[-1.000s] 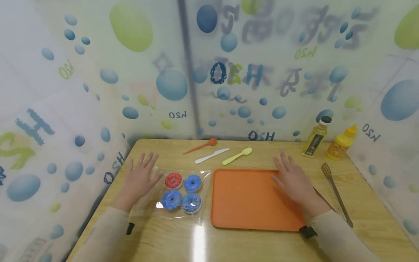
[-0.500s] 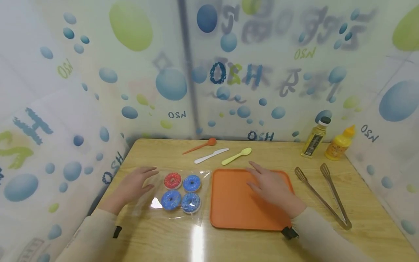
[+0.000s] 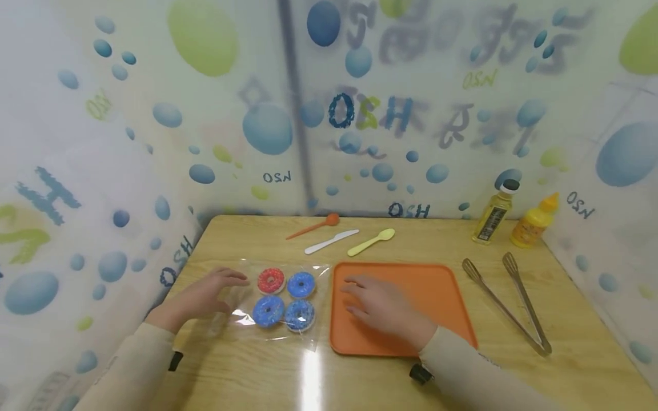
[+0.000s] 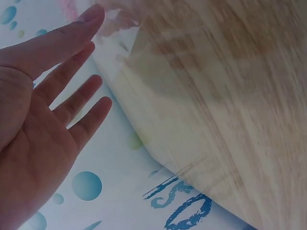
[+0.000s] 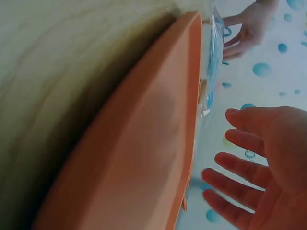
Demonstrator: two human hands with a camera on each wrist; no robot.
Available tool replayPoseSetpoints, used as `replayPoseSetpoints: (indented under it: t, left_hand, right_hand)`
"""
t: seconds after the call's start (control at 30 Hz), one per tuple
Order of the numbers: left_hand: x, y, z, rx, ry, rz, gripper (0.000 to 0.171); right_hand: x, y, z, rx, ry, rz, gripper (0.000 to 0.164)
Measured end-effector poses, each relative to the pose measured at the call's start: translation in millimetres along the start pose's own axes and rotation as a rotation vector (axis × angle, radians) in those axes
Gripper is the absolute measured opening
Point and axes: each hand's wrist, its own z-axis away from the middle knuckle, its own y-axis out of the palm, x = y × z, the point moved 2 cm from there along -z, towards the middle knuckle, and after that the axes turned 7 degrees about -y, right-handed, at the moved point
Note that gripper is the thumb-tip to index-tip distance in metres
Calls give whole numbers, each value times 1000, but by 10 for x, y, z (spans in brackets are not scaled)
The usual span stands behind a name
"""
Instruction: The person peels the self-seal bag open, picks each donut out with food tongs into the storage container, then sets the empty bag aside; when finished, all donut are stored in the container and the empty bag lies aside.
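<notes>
On the table lies a clear plastic bag [image 3: 236, 334] with one red donut [image 3: 271, 281] and several blue donuts [image 3: 268, 311] inside. My left hand [image 3: 203, 294] hovers at the bag's left edge, fingers apart and holding nothing. An orange tray [image 3: 432, 297] lies to the right of the bag. Over the tray's left half is my right hand [image 3: 382, 308], its fingers stretched toward the bag and nothing in them. The right wrist view shows that hand [image 5: 259, 163] above the tray's rim [image 5: 194, 96], fingers loosely spread.
Behind the tray and bag lie an orange spoon [image 3: 313, 226], a white knife [image 3: 331, 242] and a yellow spoon [image 3: 371, 242]. Metal tongs [image 3: 534, 337] rest at the right. An oil bottle [image 3: 493, 214] and a yellow squeeze bottle [image 3: 534, 222] stand at the back right, near the wall.
My right hand has swept left across the tray from its right side, uncovering the tongs. My left hand has lowered slightly and turned its fingers toward the bag.
</notes>
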Motion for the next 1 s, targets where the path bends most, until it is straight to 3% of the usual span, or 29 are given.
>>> replayPoseSetpoints:
  t: [0.2,0.43,0.6,0.73,1.0]
  left_hand:
    - [53,37,-79,-11,35,11,54]
    - [143,33,-146,-26,-6,-2,48]
    - [176,42,-130,-37,8,-13,45]
    - [193,85,-123,-22,-1,-28,44]
    - [185,134,-167,-7,17,-28,43]
  right_hand:
    - [171,35,-182,-48,-147,-12,37]
    - [372,75,-348,-15,-209,-95,34]
    - [529,138,-451,-1,-267,-70,33]
    - [626,193,-498,-3,-285,-25,32]
    - [675,265,-504,-2,-273,-40,28]
